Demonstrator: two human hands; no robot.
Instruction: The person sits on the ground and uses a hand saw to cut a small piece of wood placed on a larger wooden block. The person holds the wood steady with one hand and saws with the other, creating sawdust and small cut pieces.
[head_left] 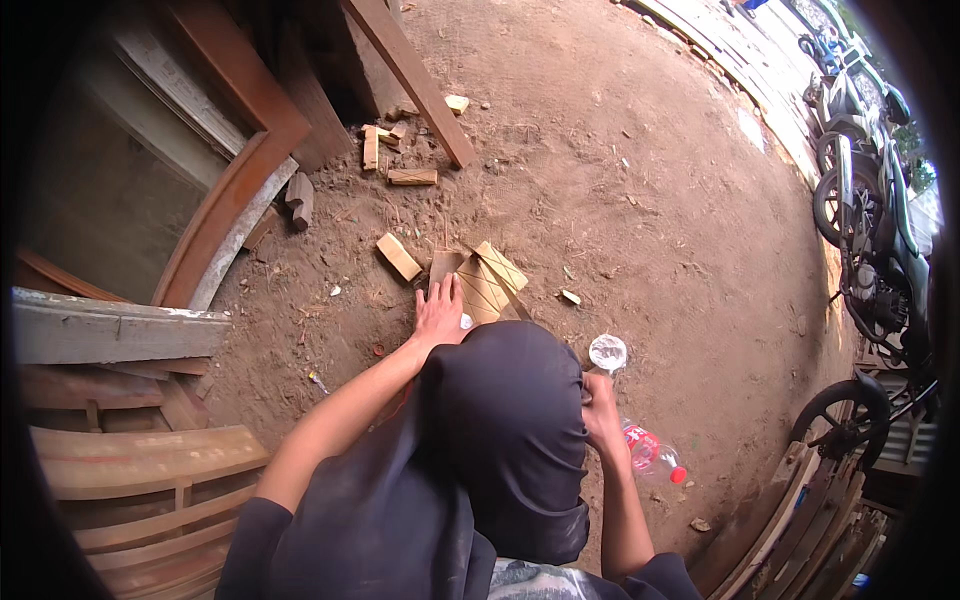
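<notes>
Frame centre: left hand, grip unclosed, on wooden block; insufficient pressure could cause slippage. Right hand: cannot tell grip.

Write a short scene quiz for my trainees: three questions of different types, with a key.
1. Multiple choice: what colour is the cap of the plastic bottle?
(a) green (b) red (c) white
2. True or false: motorcycles stand along the picture's right side.
3. Short answer: which hand is nearer the bottle, and which rests on the wooden pieces?

Key:
1. (b)
2. True
3. The right hand is nearer the bottle; the left hand rests on the wooden pieces.
</notes>
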